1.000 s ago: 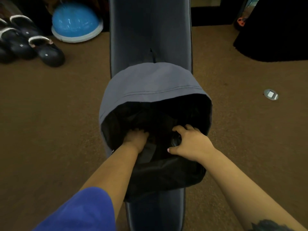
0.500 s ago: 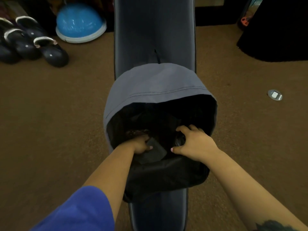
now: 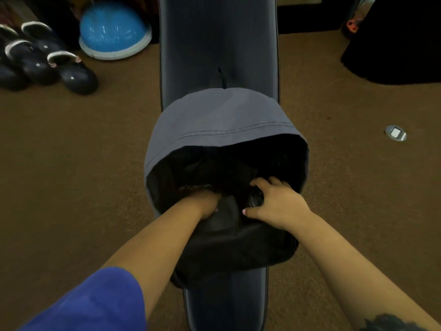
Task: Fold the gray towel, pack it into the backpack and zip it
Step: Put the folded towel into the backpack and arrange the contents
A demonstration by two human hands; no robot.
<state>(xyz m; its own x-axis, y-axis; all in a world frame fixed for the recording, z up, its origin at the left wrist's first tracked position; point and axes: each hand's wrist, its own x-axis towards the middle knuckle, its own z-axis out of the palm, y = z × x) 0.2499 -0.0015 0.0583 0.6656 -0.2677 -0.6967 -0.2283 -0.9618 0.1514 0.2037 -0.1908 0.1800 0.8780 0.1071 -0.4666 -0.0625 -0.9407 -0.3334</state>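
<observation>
The backpack (image 3: 222, 115), gray outside with black lining, lies on a dark padded bench (image 3: 218, 39) with its mouth wide open toward me. My left hand (image 3: 204, 204) is inside the mouth, its fingers curled around a dark fold at the near rim. To its right, my right hand (image 3: 279, 204) grips bunched dark fabric of the near rim. The bag's inside is very dark. No gray towel can be made out in it.
The bench runs away from me over brown carpet (image 3: 71, 175). Dark shoes (image 3: 71, 70) and a blue dome (image 3: 114, 29) sit at the far left. A small silver disc (image 3: 395, 133) lies on the carpet at right, with a black mass (image 3: 396, 44) behind it.
My left hand has drawn back from deeper in the bag to the near rim, bringing up a dark fold. My right hand has kept its grip.
</observation>
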